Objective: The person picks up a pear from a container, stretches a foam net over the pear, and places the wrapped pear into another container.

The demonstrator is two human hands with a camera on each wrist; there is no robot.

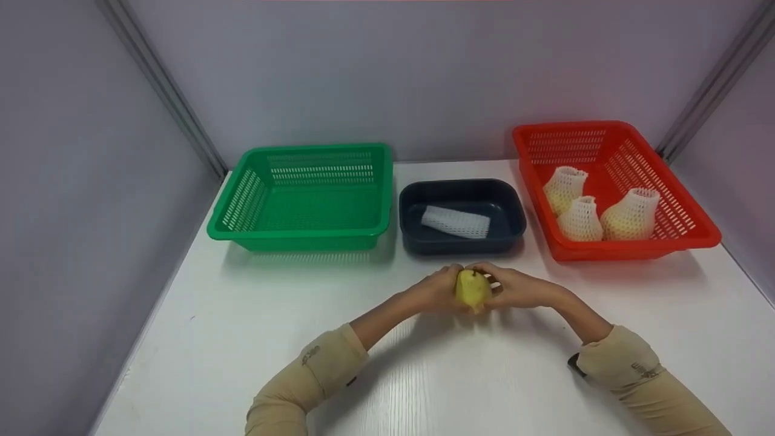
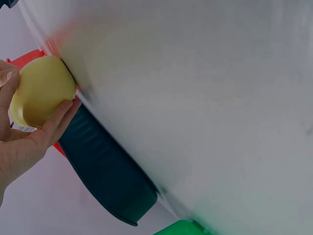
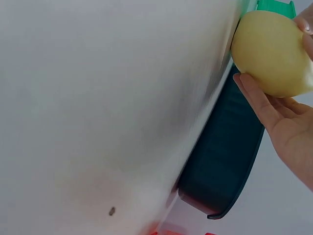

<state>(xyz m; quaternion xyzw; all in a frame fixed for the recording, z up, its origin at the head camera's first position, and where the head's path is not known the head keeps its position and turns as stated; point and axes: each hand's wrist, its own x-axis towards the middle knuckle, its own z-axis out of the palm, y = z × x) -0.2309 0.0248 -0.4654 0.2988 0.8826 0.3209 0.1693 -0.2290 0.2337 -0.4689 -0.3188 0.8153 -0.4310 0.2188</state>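
A yellow-green pear (image 1: 473,289), its short dark stem showing, is held between both hands over the white table, just in front of the dark blue tray (image 1: 463,247). My left hand (image 1: 439,292) grips its left side; the right hand (image 1: 519,288) holds it from the right with thumb and fingers. Close up in the left wrist view, fingers of the left hand (image 2: 29,149) lie along the smooth pear (image 2: 46,88). In the right wrist view, the right hand (image 3: 293,129) has its fingertips against the bare pear (image 3: 269,51). Inside the tray lies a white foam net sleeve (image 1: 455,222).
At the back left stands a green slotted basket (image 1: 303,241). A red basket (image 1: 642,249) at the back right contains three pears in white foam nets, one (image 1: 629,215) nearest its right side. Pale walls (image 1: 339,79) enclose the table (image 1: 242,327) behind and at the sides.
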